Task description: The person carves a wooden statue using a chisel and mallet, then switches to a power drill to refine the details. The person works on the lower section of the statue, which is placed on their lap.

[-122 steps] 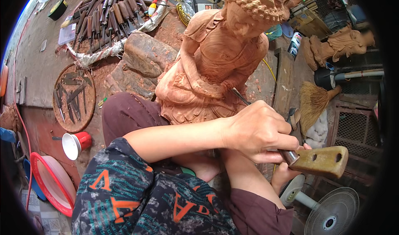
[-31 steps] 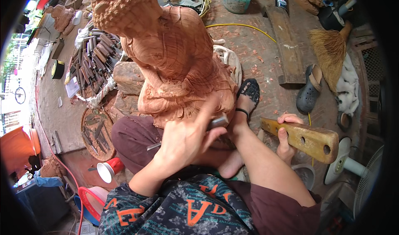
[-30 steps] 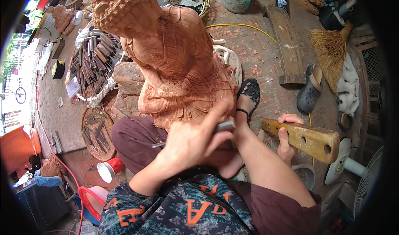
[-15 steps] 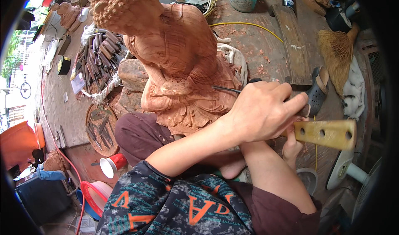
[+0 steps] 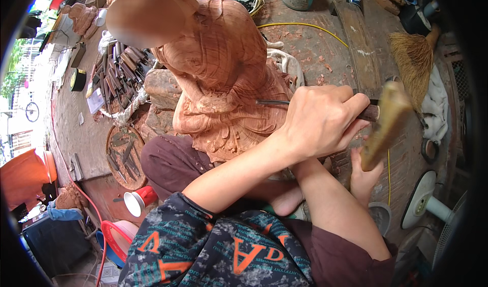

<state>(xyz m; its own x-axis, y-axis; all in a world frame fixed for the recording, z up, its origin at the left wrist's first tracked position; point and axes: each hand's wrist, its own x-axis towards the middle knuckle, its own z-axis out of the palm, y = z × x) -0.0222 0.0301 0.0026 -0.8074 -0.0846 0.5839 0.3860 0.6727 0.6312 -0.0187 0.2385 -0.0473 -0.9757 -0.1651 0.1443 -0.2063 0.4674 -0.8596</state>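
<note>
One tray (image 5: 134, 187) of blades (image 5: 125, 157), left grip (image 5: 321, 120) closed round chisel (image 5: 273, 102), right grip (image 5: 366, 178) holding mallet (image 5: 387, 124)

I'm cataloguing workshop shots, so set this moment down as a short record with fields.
Workpiece: reddish-brown statue of a seated figure
Left: left hand grips a chisel, blade pointing leftward at the statue; tip contact unclear
Right: right hand holds a yellowish mallet, motion-blurred, near the chisel's handle end
Upper left: pile of wooden-handled tools
Mid left: round tray holding thin blades; red-and-white cup nearby
Right edge: straw broom; fan, partly cut off
</note>
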